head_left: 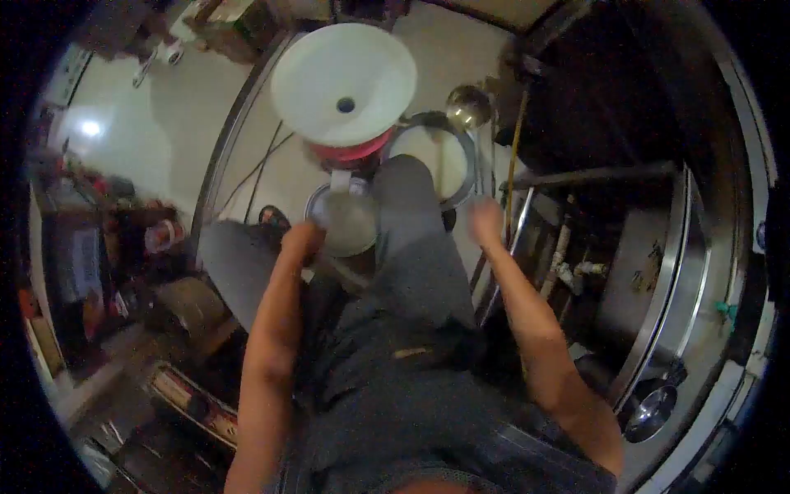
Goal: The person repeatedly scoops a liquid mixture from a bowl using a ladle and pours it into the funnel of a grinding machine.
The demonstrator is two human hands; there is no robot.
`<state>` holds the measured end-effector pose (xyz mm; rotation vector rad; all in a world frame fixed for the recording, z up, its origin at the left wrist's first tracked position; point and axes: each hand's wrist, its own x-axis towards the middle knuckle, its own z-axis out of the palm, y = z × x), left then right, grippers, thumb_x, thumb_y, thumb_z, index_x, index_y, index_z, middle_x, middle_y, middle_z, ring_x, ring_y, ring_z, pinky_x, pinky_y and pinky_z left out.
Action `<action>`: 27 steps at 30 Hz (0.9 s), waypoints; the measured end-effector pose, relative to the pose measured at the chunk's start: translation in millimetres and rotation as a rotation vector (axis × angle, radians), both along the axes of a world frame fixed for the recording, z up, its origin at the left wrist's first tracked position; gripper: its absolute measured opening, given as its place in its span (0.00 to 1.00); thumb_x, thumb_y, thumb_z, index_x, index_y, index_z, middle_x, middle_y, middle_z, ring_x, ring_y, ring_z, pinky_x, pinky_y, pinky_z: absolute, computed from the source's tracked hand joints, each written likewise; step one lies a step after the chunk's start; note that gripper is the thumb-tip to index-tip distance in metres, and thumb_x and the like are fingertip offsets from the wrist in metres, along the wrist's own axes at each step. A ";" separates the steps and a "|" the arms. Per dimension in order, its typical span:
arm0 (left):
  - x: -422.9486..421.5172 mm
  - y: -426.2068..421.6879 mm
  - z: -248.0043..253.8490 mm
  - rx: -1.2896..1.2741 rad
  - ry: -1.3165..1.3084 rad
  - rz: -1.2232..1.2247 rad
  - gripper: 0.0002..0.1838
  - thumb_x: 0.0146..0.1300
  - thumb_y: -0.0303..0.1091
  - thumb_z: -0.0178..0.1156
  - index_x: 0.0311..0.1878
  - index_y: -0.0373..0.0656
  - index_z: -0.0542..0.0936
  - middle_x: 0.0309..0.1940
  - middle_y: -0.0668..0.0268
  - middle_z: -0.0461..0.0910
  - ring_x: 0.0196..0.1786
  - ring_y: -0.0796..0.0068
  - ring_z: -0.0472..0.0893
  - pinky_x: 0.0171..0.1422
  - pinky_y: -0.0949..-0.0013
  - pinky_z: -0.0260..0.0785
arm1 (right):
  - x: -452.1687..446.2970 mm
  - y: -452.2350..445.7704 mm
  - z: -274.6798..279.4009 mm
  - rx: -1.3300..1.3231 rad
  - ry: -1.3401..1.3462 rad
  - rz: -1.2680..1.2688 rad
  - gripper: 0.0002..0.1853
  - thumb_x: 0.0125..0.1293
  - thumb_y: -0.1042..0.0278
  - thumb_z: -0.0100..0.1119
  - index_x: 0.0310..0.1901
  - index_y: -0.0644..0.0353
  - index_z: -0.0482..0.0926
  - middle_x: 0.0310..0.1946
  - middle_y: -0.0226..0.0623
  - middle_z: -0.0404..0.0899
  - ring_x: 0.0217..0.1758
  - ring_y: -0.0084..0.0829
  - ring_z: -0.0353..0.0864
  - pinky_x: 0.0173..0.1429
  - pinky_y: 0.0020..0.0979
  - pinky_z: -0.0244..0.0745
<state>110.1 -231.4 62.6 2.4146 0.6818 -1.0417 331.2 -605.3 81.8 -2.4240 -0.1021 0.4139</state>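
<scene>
My left hand (304, 239) is at the left side of a round bucket (350, 230) between my knees. Its fingers are too dark and blurred to show whether they grip the rim. My right hand (485, 221), smeared by motion, hangs by my right knee near a wide pot (467, 169) of whitish liquid. Whether it holds anything is not visible. Beyond the bucket stands a wide white funnel-like bowl (346, 66) with a dark hole in its middle, above a red body (354, 152). My knee hides part of the pot.
A shiny metal bowl or ladle (468, 107) is beside the pot. A metal-framed stand (658, 288) with pipes (564, 267) beneath it is on the right. A metal pan (650, 409) lies lower right. Cluttered shelves (82, 272) line the left; a cable (255, 169) crosses the floor.
</scene>
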 end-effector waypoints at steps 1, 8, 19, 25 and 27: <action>-0.4 0.1 16.2 -0.021 0.009 0.037 0.20 0.62 0.41 0.51 0.51 0.39 0.81 0.54 0.49 0.79 0.54 0.47 0.81 0.57 0.50 0.73 | 5.7 -6.0 -41.3 -0.192 -0.112 0.067 0.13 0.65 0.63 0.59 0.46 0.62 0.73 0.30 0.43 0.82 0.28 0.37 0.82 0.30 0.41 0.76; -34.3 29.6 -21.2 -0.093 0.015 -0.036 0.20 0.64 0.44 0.51 0.48 0.39 0.82 0.44 0.47 0.82 0.50 0.45 0.81 0.52 0.49 0.74 | 15.7 -5.1 -206.2 -0.502 -0.265 0.151 0.15 0.63 0.62 0.55 0.46 0.62 0.73 0.37 0.46 0.85 0.39 0.45 0.86 0.44 0.45 0.82; -32.5 18.7 18.3 -0.110 -0.033 0.061 0.19 0.65 0.46 0.53 0.49 0.43 0.83 0.45 0.48 0.82 0.50 0.43 0.79 0.55 0.49 0.71 | 27.3 28.1 -294.1 0.041 -0.005 0.281 0.21 0.56 0.54 0.63 0.47 0.59 0.80 0.42 0.50 0.81 0.46 0.53 0.81 0.51 0.47 0.75; -37.8 22.4 10.9 -0.187 -0.149 0.038 0.18 0.64 0.45 0.54 0.48 0.45 0.83 0.44 0.48 0.82 0.51 0.44 0.79 0.56 0.51 0.71 | 10.1 55.1 -146.6 0.411 0.624 -0.136 0.20 0.60 0.50 0.63 0.44 0.60 0.82 0.38 0.41 0.81 0.38 0.38 0.77 0.45 0.40 0.74; -31.0 20.0 15.6 -0.185 -0.165 0.026 0.17 0.64 0.44 0.54 0.48 0.45 0.83 0.43 0.49 0.82 0.49 0.44 0.80 0.55 0.50 0.72 | -6.5 48.4 -188.7 0.548 0.601 -0.182 0.17 0.62 0.53 0.63 0.42 0.60 0.82 0.33 0.37 0.80 0.32 0.34 0.75 0.41 0.37 0.73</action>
